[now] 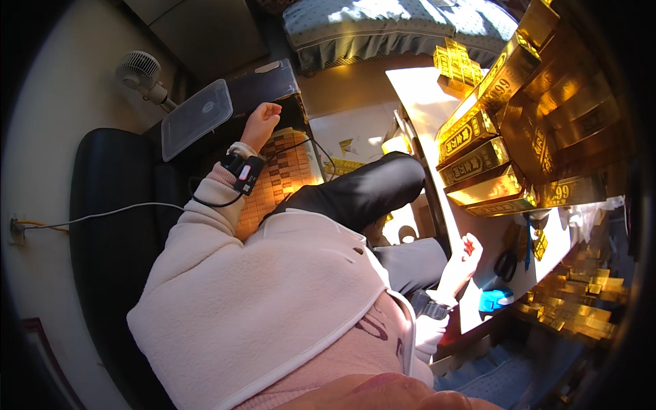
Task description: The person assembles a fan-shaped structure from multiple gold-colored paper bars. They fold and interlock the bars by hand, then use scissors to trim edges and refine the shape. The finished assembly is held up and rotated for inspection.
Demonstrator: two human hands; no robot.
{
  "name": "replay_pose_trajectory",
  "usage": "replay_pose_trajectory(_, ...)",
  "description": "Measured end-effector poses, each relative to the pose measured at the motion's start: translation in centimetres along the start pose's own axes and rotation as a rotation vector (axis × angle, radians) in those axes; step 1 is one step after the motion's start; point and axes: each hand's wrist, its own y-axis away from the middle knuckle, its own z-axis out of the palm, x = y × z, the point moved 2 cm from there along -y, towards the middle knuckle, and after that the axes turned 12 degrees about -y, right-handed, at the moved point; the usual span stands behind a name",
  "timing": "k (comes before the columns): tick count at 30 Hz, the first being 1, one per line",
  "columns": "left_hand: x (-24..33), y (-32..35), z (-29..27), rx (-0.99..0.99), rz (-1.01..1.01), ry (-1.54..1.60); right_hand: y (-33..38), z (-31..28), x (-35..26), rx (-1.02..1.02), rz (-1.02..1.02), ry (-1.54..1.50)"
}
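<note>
L hand [260, 124] over stacked gold sheets [283, 174]; R hand [462, 263] near gold boxes [478, 160].

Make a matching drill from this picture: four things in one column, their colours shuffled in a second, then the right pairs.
Things:
1. small desk fan
2. stacked foil boxes
3. padded chair back
4. small plastic tool by the right hand

Colours:
A. blue
B. black
C. white
D. gold

Pairs: 1-C, 2-D, 3-B, 4-A

A cream fleece jacket [253, 301] over a pink top [355, 355], black trousers [362, 191], and a black wrist device [244, 171] with cable.
</note>
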Motion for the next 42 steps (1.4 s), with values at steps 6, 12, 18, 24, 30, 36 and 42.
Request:
replay_pose_trajectory(6,-2.5,-5.4,0.9,-0.034,0.224,-0.225,-2.4,2.3,3.0,-0.124,0.091,-0.045)
replay_pose_trajectory(12,-4.2,-12.4,2.7,-0.168,0.570,-0.804,-2.5,2.7,1.9,-0.118,0.089,0.329)
replay_pose_trajectory(18,-4.0,-17.1,3.1,-0.385,0.842,-0.815,-2.6,3.2,2.1,-0.068,0.254,0.101)
replay_pose_trajectory(24,-2.5,-18.1,2.9,-0.474,0.904,-0.691,-2.8,2.1,2.2,-0.113,0.438,0.156)
replay_pose_trajectory(30,-1.6,-18.3,3.1,-0.498,0.841,-0.726,-4.4,0.9,3.0,-0.221,0.103,0.427)
replay_pose_trajectory(36,-1.9,-19.3,3.4,-0.615,0.798,-0.758,-5.8,-0.2,0.1,-0.385,0.849,0.311)
replay_pose_trajectory(42,-2.2,-19.5,3.5,-0.633,0.779,-0.763,-7.6,-1.1,-6.5,-0.436,1.019,0.396)
